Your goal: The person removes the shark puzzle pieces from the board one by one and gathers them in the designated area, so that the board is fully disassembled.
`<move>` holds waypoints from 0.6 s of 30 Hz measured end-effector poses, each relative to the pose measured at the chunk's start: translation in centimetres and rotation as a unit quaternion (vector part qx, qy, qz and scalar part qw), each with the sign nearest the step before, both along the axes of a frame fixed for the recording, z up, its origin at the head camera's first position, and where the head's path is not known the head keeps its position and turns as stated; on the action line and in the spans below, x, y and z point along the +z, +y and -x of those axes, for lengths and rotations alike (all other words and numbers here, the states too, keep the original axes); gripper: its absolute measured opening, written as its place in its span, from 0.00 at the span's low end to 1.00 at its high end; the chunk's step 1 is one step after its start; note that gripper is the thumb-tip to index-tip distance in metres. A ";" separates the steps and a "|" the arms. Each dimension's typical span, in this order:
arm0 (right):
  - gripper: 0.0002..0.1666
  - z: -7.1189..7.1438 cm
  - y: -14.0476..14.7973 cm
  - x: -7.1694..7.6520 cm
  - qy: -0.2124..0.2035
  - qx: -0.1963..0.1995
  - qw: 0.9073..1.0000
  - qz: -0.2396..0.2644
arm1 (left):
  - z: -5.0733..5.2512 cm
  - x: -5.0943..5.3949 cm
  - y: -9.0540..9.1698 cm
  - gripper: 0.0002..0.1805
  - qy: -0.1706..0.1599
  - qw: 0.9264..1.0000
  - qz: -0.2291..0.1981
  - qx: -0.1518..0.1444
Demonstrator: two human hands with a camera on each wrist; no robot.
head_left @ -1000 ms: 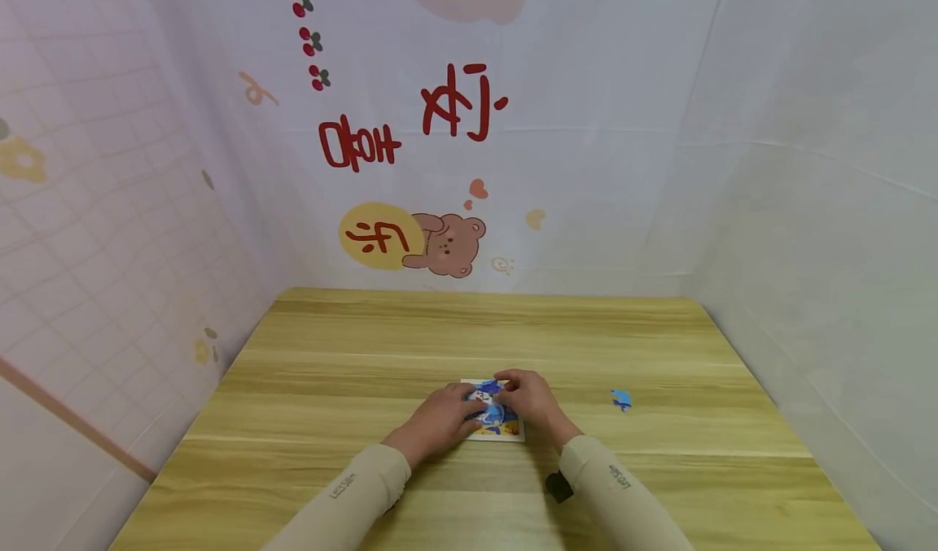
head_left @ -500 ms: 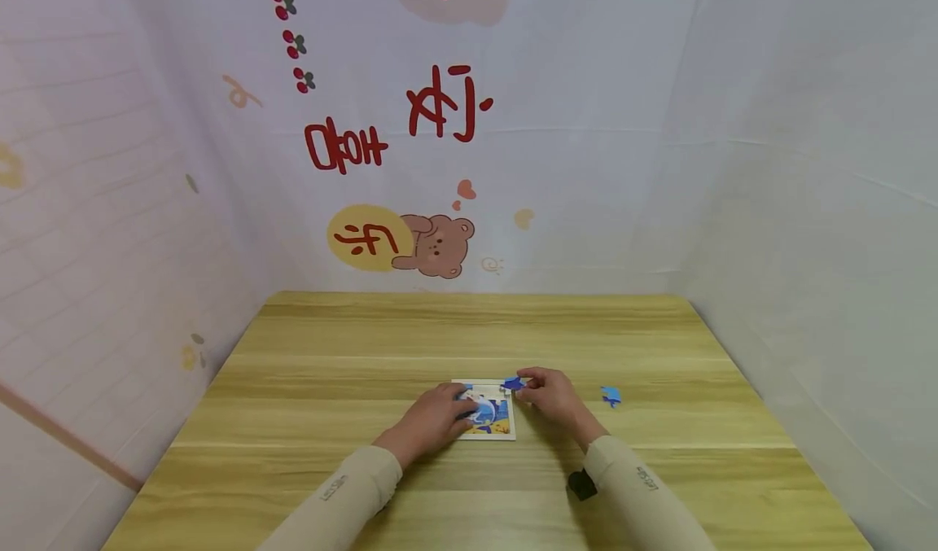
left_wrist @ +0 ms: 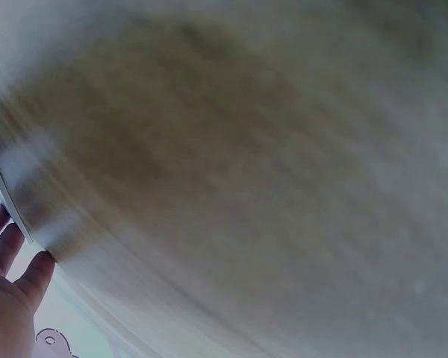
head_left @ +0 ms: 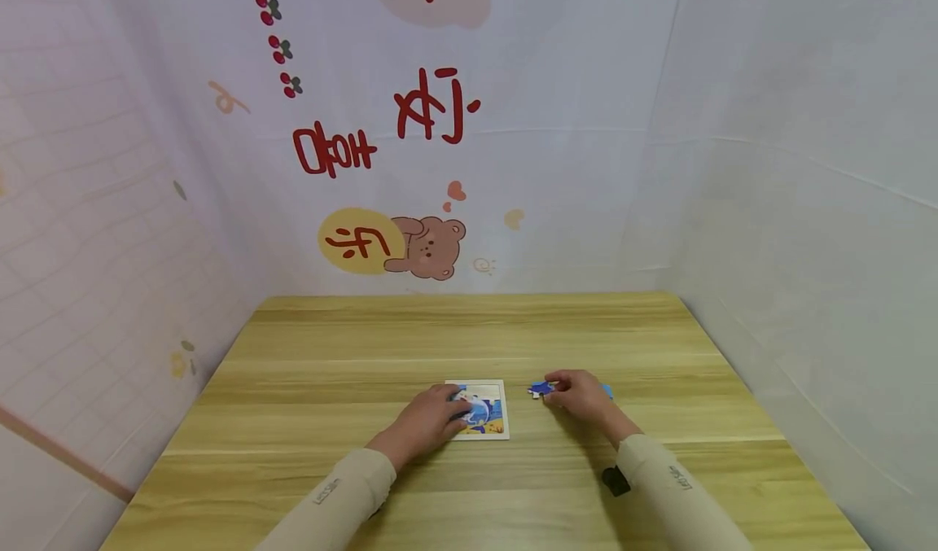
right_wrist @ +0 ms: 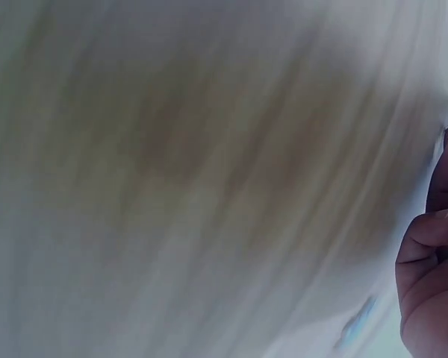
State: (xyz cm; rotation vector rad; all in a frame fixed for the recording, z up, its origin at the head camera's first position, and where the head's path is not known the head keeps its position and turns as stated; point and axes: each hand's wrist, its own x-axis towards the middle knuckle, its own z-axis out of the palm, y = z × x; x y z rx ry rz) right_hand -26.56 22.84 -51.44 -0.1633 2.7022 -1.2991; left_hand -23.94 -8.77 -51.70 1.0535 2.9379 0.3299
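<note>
A small jigsaw board [head_left: 506, 411] with a white frame and a sea-animal picture lies on the table. My left hand [head_left: 425, 422] rests on its left part, fingers [left_wrist: 36, 277] extended at the edge in the left wrist view. Pale backing shows in the board's upper part. To the right, my right hand [head_left: 582, 392] pinches a dark-blue puzzle piece [head_left: 538, 389] between thumb and fingers, low over the table; I cannot tell if it touches. A light-blue puzzle piece [head_left: 607, 390] is partly hidden behind that hand and shows blurred in the right wrist view.
The wood-grain table [head_left: 381, 331] ends at a white printed curtain [head_left: 557, 168] at the back and both sides. A small dark object [head_left: 615, 481] is at the right sleeve's underside.
My right hand has lifted the dark-blue puzzle piece off the board's upper right and carried it right, toward the light-blue piece. The left hand stays on the board. The head view has turned slightly right.
</note>
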 end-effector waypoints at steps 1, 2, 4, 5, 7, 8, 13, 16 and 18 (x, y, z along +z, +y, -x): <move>0.24 0.0 0.4 0.1 0.002 0.004 1.000 0.002 | 0.0 0.0 0.0 0.20 0.000 1.000 0.000 0.000; 0.24 0.0 0.7 0.3 0.002 0.006 1.000 0.001 | 0.0 0.0 0.0 0.20 0.000 1.000 0.001 0.000; 0.24 0.1 1.4 0.5 0.007 0.011 1.000 -0.010 | 0.1 0.0 0.1 0.20 0.000 1.000 0.000 0.000; 0.24 0.1 1.7 0.7 0.009 0.013 1.000 -0.018 | 0.1 0.0 0.1 0.20 0.000 1.000 0.000 0.001; 0.23 0.2 2.3 0.9 0.013 0.015 0.999 -0.035 | 0.1 0.1 0.1 0.19 0.001 1.000 0.000 0.001; 0.23 0.2 2.6 1.0 0.017 0.019 0.999 -0.046 | 0.1 0.1 0.1 0.19 0.000 1.000 -0.001 0.001; 0.23 0.4 4.0 0.9 0.066 0.050 0.992 -0.097 | 0.1 0.3 0.2 0.19 -0.009 1.000 -0.005 0.003; 0.21 0.6 4.8 0.6 0.108 0.062 0.984 -0.123 | 0.1 0.4 0.2 0.20 -0.013 1.000 -0.002 0.006; 0.20 0.8 5.3 0.4 0.125 0.068 0.980 -0.138 | 0.1 0.5 0.2 0.20 -0.014 1.000 0.000 0.006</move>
